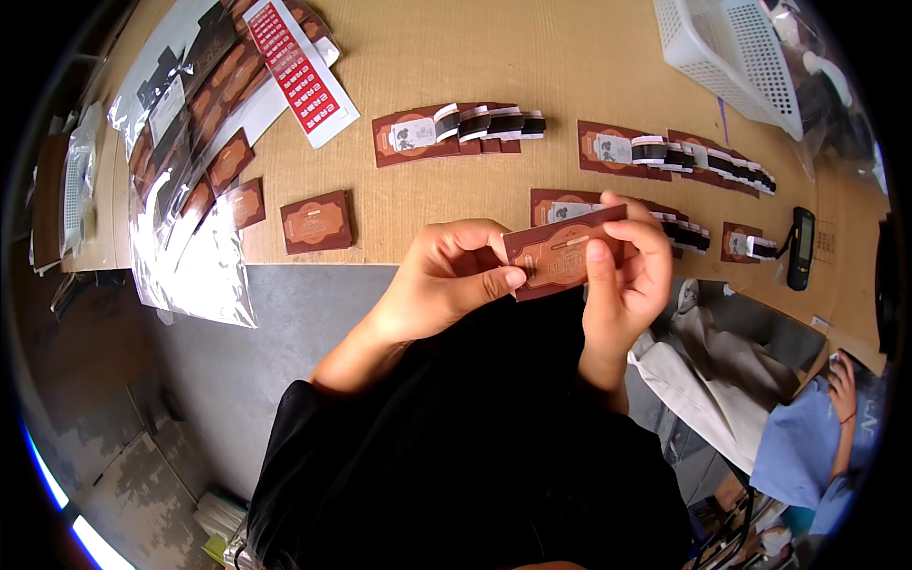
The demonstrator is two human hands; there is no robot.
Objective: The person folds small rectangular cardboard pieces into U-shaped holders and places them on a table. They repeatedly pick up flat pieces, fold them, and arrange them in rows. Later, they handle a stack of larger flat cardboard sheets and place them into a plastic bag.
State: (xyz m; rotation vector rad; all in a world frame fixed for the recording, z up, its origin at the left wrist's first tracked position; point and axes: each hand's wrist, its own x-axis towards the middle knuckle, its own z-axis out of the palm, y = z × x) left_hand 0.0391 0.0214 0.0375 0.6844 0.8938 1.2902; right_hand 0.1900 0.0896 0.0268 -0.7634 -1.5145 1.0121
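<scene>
Between my two hands is a brown printed card packet (560, 255), held tilted just off the table's front edge. My left hand (451, 275) pinches its left end, thumb on the printed face. At the other end my right hand (627, 275) grips it with the thumb in front and fingers behind. Behind it lies an overlapping row of similar packets (551, 204) with black and white strips, partly hidden by my right hand. A small stack of brown packets (316, 222) rests to the left, near the edge.
More overlapping packets (408, 138) lie mid-table, with others (608, 152) to the right. A red sticker sheet (302, 76) and a clear plastic bag (195, 275) are at left. A white basket (722, 66) and black handheld device (801, 249) stand right. Another person's hand (842, 388) shows lower right.
</scene>
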